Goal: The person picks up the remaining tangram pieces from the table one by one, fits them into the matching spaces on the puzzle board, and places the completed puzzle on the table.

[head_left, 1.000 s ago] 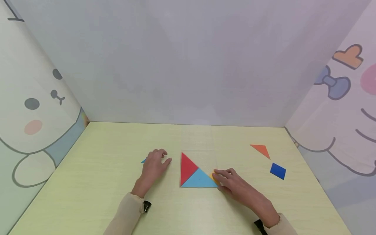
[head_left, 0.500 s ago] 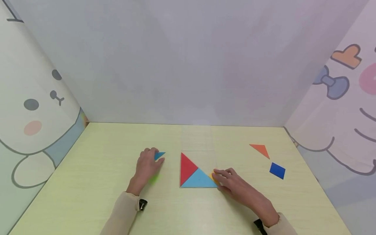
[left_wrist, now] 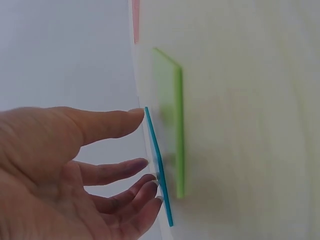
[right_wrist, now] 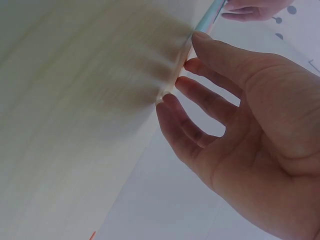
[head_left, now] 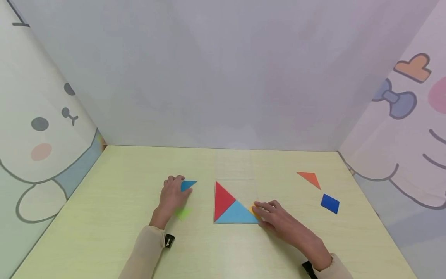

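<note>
My L hand (head_left: 171,195) has its fingers half-spread, tips on a thin, flat blue plastic-looking triangle (head_left: 187,185), L of ctr on the pale wood-grain table (head_left: 139,174). R hand (head_left: 278,219): fingers apart, tips on a mostly hidden flat yellow piece (head_left: 251,209). Triangle's prob. light, stiff, maybe slippery; best pinched at opp. edges. Grey backdrop (head_left: 223,77), cartoon-print side walls (head_left: 45,104).

Sporting plain beige sleeves (head_left: 143,252) here, long and slightly loose, right down to the cuffs (head_left: 155,234)! Flashing small black devices (head_left: 169,241), too, one beside each cuff.
</note>
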The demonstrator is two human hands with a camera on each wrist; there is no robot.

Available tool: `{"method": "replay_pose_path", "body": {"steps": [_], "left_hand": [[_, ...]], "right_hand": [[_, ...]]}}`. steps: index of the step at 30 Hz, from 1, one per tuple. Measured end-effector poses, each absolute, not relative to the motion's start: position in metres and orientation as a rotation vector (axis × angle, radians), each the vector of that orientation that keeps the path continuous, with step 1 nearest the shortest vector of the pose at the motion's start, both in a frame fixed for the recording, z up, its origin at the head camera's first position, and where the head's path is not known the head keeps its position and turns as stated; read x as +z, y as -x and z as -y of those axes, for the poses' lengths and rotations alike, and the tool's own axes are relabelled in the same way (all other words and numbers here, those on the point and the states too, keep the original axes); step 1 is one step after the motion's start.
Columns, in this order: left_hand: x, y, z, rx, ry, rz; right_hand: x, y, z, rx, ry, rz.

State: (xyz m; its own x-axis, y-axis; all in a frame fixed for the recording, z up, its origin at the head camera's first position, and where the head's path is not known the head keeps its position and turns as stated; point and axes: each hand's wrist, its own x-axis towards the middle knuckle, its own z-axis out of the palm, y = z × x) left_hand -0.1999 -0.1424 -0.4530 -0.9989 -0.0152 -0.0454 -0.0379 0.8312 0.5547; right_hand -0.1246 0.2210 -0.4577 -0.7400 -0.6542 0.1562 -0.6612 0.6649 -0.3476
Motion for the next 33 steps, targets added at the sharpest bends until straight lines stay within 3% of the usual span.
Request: {"method": "replay_pose_path", "body": {"steps": [33], "left_hand": [[-0.4538, 0.2015, 0.1509, 1.0, -0.045, -2.978]], "right_hand": [[-0.4562, 0.1233, -0.2197, 0.629, -1.12, 2.847]]}}
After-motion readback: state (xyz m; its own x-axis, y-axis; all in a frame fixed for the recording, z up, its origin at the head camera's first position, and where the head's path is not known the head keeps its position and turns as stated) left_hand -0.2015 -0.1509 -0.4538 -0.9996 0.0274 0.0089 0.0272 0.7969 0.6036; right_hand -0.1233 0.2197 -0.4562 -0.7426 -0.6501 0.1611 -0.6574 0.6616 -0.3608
